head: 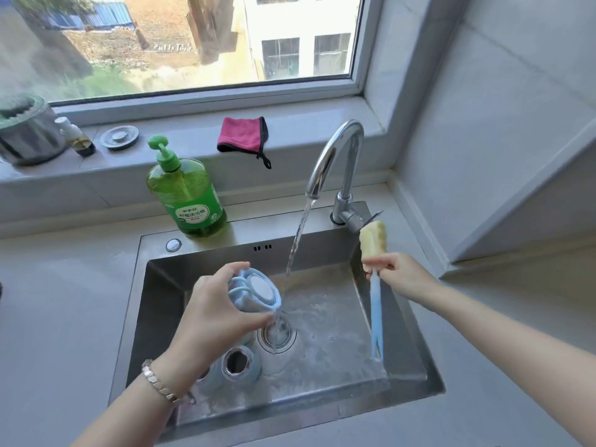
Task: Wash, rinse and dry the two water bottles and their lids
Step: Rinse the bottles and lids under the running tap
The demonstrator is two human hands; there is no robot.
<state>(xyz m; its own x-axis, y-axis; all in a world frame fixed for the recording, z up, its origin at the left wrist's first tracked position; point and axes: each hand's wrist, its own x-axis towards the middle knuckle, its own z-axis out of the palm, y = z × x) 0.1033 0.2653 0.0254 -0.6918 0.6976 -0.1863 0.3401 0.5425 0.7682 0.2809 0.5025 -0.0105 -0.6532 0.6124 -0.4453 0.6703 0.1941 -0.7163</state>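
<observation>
**Sink station: lid under rinse, brush in hand**

- Left hand (209, 314): fingers and thumb curled round a pale blue lid (258, 290), held over the middle of the sink (154, 243), just left of the falling water (300, 230). The lid's grey disc faces up and right, and water runs off its lower edge toward the drain (277, 337). A metal bracelet (158, 382) is on the wrist.
- Right hand (403, 275): fingers pinch the blue handle of a bottle brush (375, 301) just below its yellow sponge head. The head points up, and the handle's end rests low against the sink's right wall.
- Water bottle (254, 362): pale blue, lying in the near left of the basin with its open mouth toward the viewer. What lies beside it is hidden by the wrist.
- Faucet (338, 150): far right of the sink, running.
- Green soap dispenser (187, 198): far rim, left of the faucet.
- Window sill, left to right: metal pot (29, 137), small bottle (77, 138), sink stopper (119, 137), pink cloth (242, 135).
</observation>
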